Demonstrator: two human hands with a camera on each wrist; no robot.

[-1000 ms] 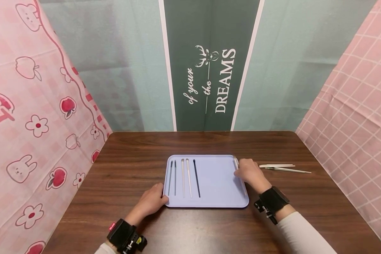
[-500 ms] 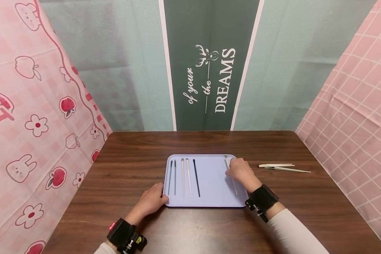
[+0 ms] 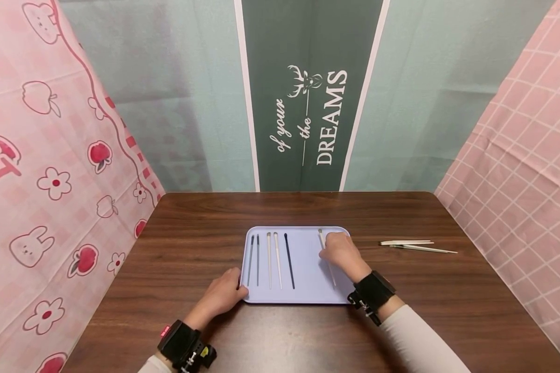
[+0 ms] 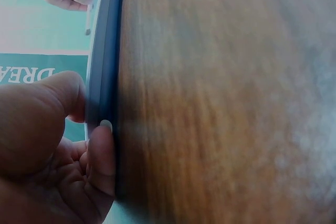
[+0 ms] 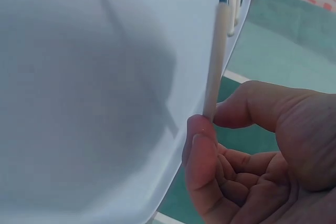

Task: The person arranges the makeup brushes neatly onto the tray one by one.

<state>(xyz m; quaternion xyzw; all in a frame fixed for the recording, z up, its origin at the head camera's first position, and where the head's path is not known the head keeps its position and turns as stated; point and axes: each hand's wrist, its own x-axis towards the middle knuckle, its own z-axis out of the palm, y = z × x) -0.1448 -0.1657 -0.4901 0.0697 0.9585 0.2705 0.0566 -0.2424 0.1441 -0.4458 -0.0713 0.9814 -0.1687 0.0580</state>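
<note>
A pale lilac tray (image 3: 308,294) lies on the table, its left front corner pinched between the thumb and fingers of my left hand (image 3: 221,294). My right hand (image 3: 344,254) pinches a white-handled makeup brush (image 5: 216,61) between thumb and fingertips, over the right part of the tray. The held brush points its bristles to the tray's far edge, and its shadow falls on the tray in the right wrist view. Side by side at the left of the tray lie two thin grey brushes (image 3: 257,261), two cream brushes (image 3: 269,261) and a dark blue brush (image 3: 289,261).
Right of the tray, several white-handled brushes (image 3: 420,249) lie in a loose bundle on the brown wooden table (image 3: 280,336). Green cloth (image 3: 303,176) hangs behind the table, with pink cloths at both sides. Each wrist wears a black strap with a camera.
My right hand has carried the white-handled brush leftward from the tray's right edge, toward the dark blue brush. The left hand has stayed at the tray's corner.
</note>
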